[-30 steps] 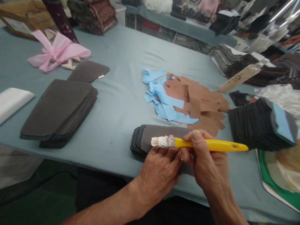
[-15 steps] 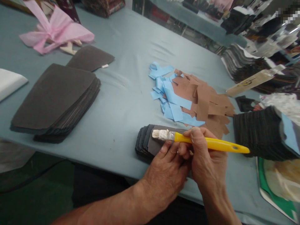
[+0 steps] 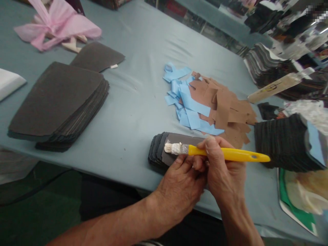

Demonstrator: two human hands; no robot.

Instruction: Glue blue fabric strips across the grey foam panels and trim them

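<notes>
In my right hand (image 3: 224, 164) is a paintbrush (image 3: 238, 154) with a yellow handle, pinched between thumb and fingers. Its bristles and metal collar are coated in white paste. The bristle tip touches the top piece near the left end of a small stack of dark grey sheet pieces (image 3: 156, 150), beside a faint pale smear. My left hand (image 3: 181, 189) grips the near side of this stack, fingers curled against the top, close under the brush. Both hands touch or nearly touch, and they hide the right part of the stack.
Brown strips (image 3: 228, 106) and light blue strips (image 3: 191, 102) lie heaped beyond the hands. Larger dark stacks stand left (image 3: 58, 99) and right (image 3: 279, 141). A pink cloth bow (image 3: 61, 25) is at the far left. A clear bottle-like object (image 3: 279, 86) leans at right.
The brush tip has shifted slightly left over the stack, and a pale smear now shows beside the bristles. The right hand moved with it; the left hand keeps its hold. The view has tilted slightly.
</notes>
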